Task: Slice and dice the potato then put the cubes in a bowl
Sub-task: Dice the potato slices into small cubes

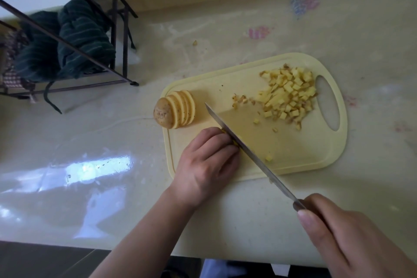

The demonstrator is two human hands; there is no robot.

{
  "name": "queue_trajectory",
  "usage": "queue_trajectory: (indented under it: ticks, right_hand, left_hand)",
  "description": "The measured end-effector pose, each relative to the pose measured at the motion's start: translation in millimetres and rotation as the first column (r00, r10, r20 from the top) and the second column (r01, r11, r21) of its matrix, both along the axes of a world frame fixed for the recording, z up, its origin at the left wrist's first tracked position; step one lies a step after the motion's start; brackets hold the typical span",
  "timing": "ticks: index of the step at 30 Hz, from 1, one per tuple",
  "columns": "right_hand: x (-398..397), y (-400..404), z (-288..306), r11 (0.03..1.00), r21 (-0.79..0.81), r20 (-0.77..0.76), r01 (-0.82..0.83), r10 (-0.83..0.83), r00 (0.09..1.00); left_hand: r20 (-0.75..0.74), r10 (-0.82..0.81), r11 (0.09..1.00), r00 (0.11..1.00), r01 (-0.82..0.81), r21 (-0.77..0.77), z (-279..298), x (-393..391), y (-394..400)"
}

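A pale yellow cutting board (300, 156) lies on the counter. At its left end a stack of potato slices (174, 109) leans together, the skin-covered end piece facing left. A heap of potato cubes (287, 95) sits at the board's right end beside the handle hole, with a few loose cubes nearer the middle. My left hand (207, 165) presses down on potato pieces at the board's near left; they are almost wholly hidden under my fingers. My right hand (352, 237) grips the handle of a long knife (246, 150), whose blade rests against my left fingertips.
A black wire rack (117, 36) stands at the back left with dark green striped cloths (74, 38) on it. One stray potato bit (194, 42) lies on the counter behind the board. The counter's front edge runs just below my forearms. No bowl is in view.
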State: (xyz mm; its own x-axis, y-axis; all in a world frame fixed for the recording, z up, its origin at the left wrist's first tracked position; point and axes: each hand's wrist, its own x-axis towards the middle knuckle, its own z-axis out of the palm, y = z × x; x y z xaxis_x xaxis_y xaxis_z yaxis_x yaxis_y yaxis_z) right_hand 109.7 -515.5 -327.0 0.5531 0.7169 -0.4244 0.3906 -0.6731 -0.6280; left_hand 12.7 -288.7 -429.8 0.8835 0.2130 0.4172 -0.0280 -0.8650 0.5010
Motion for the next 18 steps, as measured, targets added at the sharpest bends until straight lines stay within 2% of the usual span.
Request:
queue_trajectory:
  ticks: [4,11,15,18]
  right_hand:
    - [-7,-2,2,0.998,-0.046,-0.001,0.036,-0.036,0.999]
    - [5,17,-17,0.998,0.064,-0.066,0.01,-0.006,0.998]
    - [17,8,-14,0.995,0.059,-0.117,0.085,-0.077,0.99]
    - [29,-1,-15,0.989,0.058,-0.157,0.137,-0.127,0.979]
  left_hand:
    - [0.004,0.003,1.0,1.0,-0.003,-0.007,0,0,-1]
    - [-0.013,0.008,1.0,1.0,-0.009,-0.021,2,1,-2]
    - [-0.021,0.044,0.998,0.999,-0.043,0.053,4,-3,1]
    - [-0.017,0.048,0.999,0.999,-0.048,0.012,5,-7,-1]
